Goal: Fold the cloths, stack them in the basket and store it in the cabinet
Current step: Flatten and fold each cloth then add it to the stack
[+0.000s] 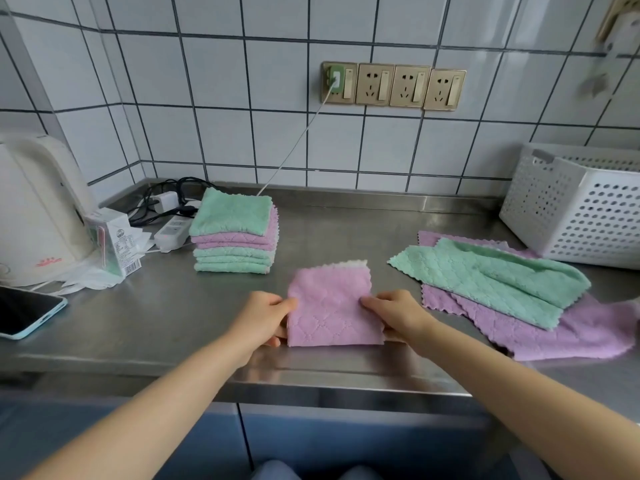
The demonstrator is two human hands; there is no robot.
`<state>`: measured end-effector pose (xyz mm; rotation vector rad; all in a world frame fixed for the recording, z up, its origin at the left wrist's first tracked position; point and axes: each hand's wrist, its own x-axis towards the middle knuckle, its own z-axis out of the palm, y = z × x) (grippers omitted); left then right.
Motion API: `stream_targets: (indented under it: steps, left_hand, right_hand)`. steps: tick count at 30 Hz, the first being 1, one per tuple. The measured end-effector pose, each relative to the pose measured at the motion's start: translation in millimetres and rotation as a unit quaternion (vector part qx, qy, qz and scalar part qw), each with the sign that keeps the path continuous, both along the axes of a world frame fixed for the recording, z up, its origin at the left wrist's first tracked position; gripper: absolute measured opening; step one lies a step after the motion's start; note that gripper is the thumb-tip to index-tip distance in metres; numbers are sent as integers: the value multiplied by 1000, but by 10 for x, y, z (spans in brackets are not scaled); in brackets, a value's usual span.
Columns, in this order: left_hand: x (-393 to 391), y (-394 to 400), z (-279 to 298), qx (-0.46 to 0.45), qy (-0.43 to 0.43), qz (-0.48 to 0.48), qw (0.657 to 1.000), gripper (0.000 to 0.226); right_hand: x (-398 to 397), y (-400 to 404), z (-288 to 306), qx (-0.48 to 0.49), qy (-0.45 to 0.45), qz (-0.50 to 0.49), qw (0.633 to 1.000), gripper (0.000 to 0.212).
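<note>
The basket (568,209) and the phone (24,311) run off the edges; a blurred, perhaps hanging object (620,26) fills the top-right corner.

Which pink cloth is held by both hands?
The folded pink cloth at the counter's front, pinched by the left hand and right hand; other pink cloths lie untouched.

Both forearms bare, reaching forward and angling inward toward each other. Left hand (265,315) at the left edge of the folded pink cloth (330,306), fingers curled, thumb on top in a pinching grip. Right hand (394,313) mirrors it at the right edge, fingertips on top. Wrists low over the tabletop (166,306), palms facing each other.
</note>
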<state>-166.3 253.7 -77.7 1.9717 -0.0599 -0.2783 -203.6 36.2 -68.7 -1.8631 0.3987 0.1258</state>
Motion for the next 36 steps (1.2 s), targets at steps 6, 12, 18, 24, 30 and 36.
stream_targets:
  steps: [6,12,18,24,30,36]
  left_hand:
    - [91,-78,-43,70,-57,9,996,25]
    - [179,-145,-120,151,-134,33,979,19]
    - [219,-158,-110,193,-142,48,970,13]
    - [84,-113,-154,335,-384,-55,859,36]
    - [112,-70,-225,415,-243,-174,859,62]
    - [94,-102,-208,367,-188,-133,901,61]
  right_hand:
    - [187,78,-10,-217,-35,-7,975,26]
    - [289,134,-131,-300,-71,-30,951,22]
    - [417,163,-119,-388,-9,-22,922,27]
    - [430,184,-107,-526,-51,-5,849,10]
    - [443,137,-206,-583,-74,4,809,14]
    - [389,16,-241,-570,-153,129,797,39]
